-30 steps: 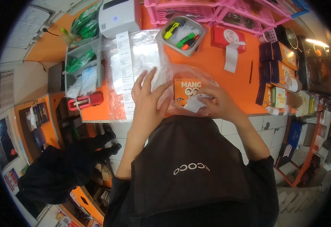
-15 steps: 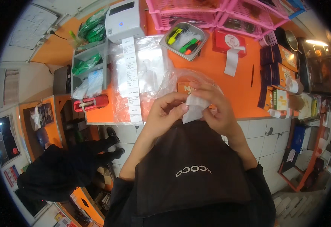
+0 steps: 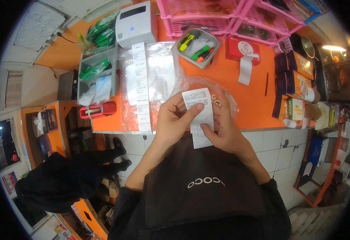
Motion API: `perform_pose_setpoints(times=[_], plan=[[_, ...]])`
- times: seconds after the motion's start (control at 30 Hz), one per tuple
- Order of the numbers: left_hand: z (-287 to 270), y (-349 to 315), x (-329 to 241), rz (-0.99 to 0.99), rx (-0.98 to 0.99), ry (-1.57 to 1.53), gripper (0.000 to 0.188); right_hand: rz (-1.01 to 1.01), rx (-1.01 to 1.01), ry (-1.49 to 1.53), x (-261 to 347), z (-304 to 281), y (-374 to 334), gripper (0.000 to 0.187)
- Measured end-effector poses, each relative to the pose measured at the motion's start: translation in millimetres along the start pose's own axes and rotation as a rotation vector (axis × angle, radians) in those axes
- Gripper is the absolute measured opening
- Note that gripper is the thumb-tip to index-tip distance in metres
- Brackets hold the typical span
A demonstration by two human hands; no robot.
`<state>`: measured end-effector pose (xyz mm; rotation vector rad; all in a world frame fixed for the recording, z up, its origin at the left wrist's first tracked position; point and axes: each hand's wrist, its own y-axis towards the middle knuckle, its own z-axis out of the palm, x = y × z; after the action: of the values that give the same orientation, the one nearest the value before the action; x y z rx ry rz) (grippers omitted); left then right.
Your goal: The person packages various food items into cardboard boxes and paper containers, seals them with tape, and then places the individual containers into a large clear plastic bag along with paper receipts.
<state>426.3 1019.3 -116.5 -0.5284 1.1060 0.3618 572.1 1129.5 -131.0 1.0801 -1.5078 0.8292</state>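
Two hands, left hand (image 3: 174, 120) and right hand (image 3: 222, 132), pinch a white receipt (image 3: 199, 116) flat between closed fingers, above a plastic bag (image 3: 201, 86) at the orange desk's (image 3: 255, 100) six-o'clock edge, print facing up for reading.

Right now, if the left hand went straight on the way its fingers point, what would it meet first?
The left hand points up and right across the paper slip it holds. Past the slip, it would probably first meet the clear plastic bag on the orange counter, though depth is unclear.
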Motion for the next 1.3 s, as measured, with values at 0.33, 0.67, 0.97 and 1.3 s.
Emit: perform_pose_setpoints(times=[0.33,0.67,0.97,1.3], plan=[[0,3,-5,0.056,0.006,-0.054,0.028,0.047,-0.046,0.351,0,1,2,0.093],[-43,35,-40,0.389,-0.456,-0.048,0.027,0.086,0.186,0.114,-7,-20,8,0.034],[-45,25,-51,0.465,-0.403,-0.167,0.028,0.433,-0.168,0.586,-25,-15,10,0.021],[-67,-17,-59,0.537,-0.407,-0.268,0.032,0.462,-0.213,0.635,-50,-26,10,0.024]])
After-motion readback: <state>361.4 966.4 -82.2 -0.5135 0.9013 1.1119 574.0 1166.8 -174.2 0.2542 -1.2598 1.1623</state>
